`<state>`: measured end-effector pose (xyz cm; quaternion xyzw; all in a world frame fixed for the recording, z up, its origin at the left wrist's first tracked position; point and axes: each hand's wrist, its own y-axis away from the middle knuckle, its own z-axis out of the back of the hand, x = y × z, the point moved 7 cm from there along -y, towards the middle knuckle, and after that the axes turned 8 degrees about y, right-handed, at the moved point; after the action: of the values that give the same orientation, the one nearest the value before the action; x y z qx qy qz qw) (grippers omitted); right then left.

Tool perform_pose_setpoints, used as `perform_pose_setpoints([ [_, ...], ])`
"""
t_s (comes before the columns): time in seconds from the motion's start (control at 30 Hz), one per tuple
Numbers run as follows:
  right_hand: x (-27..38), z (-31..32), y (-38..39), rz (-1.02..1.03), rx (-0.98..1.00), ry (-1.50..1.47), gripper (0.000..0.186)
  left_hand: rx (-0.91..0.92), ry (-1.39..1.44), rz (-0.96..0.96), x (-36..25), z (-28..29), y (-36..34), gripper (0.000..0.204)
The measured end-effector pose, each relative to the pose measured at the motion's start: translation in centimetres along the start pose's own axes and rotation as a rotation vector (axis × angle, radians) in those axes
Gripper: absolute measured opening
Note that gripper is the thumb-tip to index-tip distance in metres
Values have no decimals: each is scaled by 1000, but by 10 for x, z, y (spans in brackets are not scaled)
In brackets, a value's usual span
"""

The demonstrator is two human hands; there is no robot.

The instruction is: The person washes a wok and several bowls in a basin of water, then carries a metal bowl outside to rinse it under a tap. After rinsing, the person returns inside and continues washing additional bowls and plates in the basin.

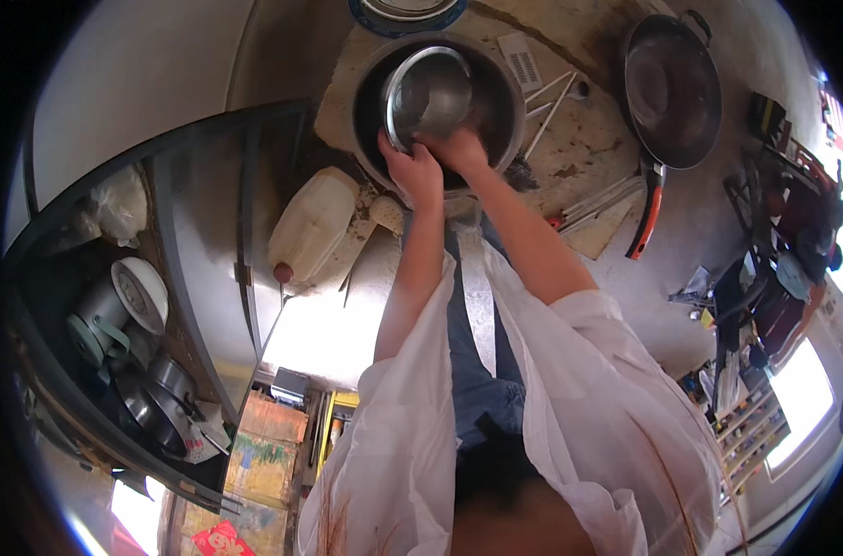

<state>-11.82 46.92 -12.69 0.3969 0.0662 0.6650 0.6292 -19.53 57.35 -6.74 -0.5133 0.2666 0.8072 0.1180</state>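
Observation:
A shiny metal bowl (pixel 431 88) is tilted inside a large, dark metal basin (pixel 361 111) on the worktop in front of me. My left hand (pixel 412 173) grips the bowl's near-left rim, closed around its edge. Against the bowl's near side, my right hand (pixel 459 151) has its fingers curled in toward the metal. Its fingertips are partly hidden, so I cannot make out what they hold. Both forearms reach forward from white, loose sleeves.
A frying pan (pixel 672 93) with an orange-tipped handle rests at the right. Thin white sticks (pixel 549 116) lie beside the basin. Left of it are a whitish plastic jug (pixel 315 218) with a red cap and an open cabinet (pixel 167 232) with pots. Plates (pixel 408 11) stand behind the basin.

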Motion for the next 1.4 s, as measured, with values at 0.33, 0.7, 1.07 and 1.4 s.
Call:
perform_pose_setpoints([
  [0.33, -8, -8, -11, -64, 62, 110, 67, 29, -220, -186, -40, 12, 5, 69],
  [0.7, 0, 34, -28, 96, 22, 274, 65, 270, -248, 101, -14, 22, -15, 77],
  [1.07, 7, 13, 4, 88, 142, 160, 85, 14, -72, -134, -29, 12, 19, 78],
  [1.4, 14, 86, -19, 195, 30, 338, 27, 261, -250, -14, -29, 33, -22, 59],
])
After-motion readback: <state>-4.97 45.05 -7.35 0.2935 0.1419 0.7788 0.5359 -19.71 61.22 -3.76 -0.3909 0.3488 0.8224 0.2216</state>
